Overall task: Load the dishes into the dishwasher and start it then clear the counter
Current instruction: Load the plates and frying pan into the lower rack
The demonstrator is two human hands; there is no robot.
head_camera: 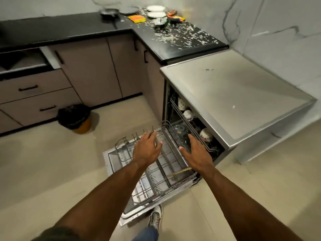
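**Both hands hovering open over the pulled-out lower rack**

The left hand (147, 149) and right hand (197, 153) are reaching out at the frame's centre, fingers straight and spread, gripping nothing. The lower rack (156, 173) is lying directly under and between them, resting on the dropped door (111, 159) of the dishwasher (231, 101). Its long axis is running from lower centre up toward the dishwasher's opening at centre right. It is showing as grey wire with upright tines, carrying a thin golden utensil (180, 171) near the right wrist. Cups (205, 134) are sitting in the upper rack (191, 122) inside. Stacked white dishes (156, 13) are waiting on the littered black counter (173, 37) at upper centre. A black-lined bin (76, 119) is standing at the left.
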